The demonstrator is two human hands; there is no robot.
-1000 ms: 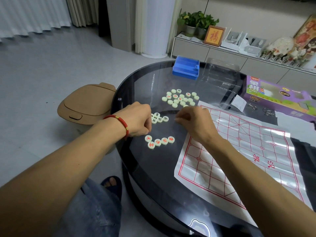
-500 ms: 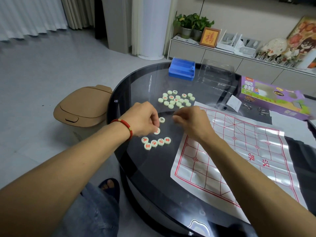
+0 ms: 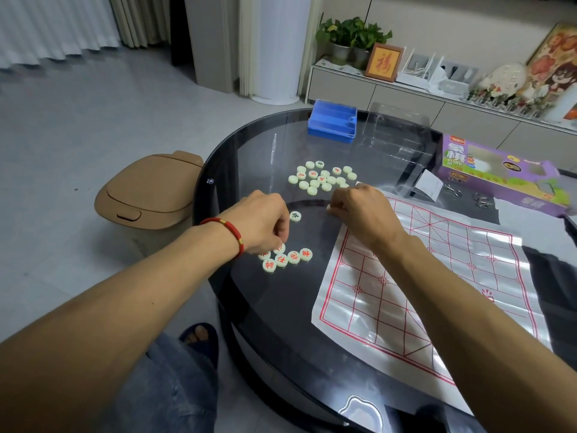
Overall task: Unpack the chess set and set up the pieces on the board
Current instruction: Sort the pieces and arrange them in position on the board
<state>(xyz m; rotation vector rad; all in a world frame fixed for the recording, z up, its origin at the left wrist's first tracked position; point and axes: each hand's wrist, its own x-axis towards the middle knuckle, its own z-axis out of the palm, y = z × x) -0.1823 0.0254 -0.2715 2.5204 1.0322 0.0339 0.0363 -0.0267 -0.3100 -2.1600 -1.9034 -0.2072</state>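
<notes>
Left hand (image 3: 262,225) had fingers curled down, pinching a red-marked piece (image 3: 280,248) at the near cluster (image 3: 287,259) of 6. Right hand (image 3: 362,210) pinched 1 piece (image 3: 328,207) at the board (image 3: 431,276) far-left edge. 1 lone piece (image 3: 295,216) sat between the hands. Loose pile (image 3: 323,178) lay farther off, open glass table (image 3: 268,307) around it.

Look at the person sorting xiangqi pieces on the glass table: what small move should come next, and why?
Probably the left hand should set its piece down with the red-marked group just under its fingers. The red-lettered pieces lie together there, a dark-lettered piece lies apart, and the unsorted pile remains beyond. The paper board still carries no pieces, so sorting seems unfinished.
</notes>
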